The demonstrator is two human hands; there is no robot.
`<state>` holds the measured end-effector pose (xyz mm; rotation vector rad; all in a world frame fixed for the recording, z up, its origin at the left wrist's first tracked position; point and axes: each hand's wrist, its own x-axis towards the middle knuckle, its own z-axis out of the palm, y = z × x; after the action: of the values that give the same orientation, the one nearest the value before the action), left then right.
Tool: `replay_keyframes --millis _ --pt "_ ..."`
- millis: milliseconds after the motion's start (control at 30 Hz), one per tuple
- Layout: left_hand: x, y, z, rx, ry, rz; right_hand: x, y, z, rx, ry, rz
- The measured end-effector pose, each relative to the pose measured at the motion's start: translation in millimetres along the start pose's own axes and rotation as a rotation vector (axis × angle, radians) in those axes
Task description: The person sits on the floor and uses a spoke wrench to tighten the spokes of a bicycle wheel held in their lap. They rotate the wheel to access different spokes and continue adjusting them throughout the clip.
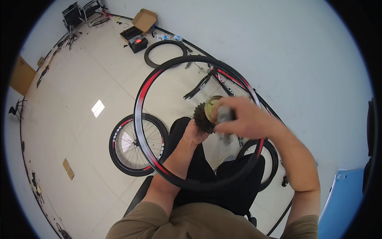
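Sprocket cluster (202, 118), dark and toothed, is held up near the middle of the view, above the lap of a seated person. It is grasped from below and from the left by the left hand (195, 133), whose grip is closed on it. Against its right side a gold-coloured disc (210, 105) is seen, and beside that a grey cylindrical part (225, 114). The right hand (242, 117) is curved close about this grey part but is blurred, so it cannot be told whether its grip is tight or loose.

Both hands are framed by a large open wheel rim (139, 107), coloured black, red and white. The right forearm is laid across the rim's right side. Dark trousers (197, 159) are seen below.

On the pale tiled floor (79, 139), a spoked wheel (126, 145) is placed to the left, and another wheel (273, 159) is partly hidden at the right. Beyond the hands, a red, black and white bicycle frame (226, 83) is laid near the wall. Farther off are set a black tyre (147, 54), a black case (138, 45) and an opened cardboard box (145, 20).
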<state>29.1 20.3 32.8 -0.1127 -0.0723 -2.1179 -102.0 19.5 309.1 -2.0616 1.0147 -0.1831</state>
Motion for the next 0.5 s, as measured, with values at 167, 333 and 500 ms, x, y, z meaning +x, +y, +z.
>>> replay_keyframes --millis 167,333,500 --pt "3.4 -0.4 1.6 -0.06 0.328 0.101 -23.0 6.6 -59.1 0.398 0.49 0.145" --pt "1.6 6.2 -5.2 -0.091 0.191 0.044 -1.5 32.1 -66.6 0.139 0.812 0.131" --pt "5.6 -0.9 5.8 -0.066 0.226 0.057 44.7 89.5 -56.2 -0.157 0.703 0.263"
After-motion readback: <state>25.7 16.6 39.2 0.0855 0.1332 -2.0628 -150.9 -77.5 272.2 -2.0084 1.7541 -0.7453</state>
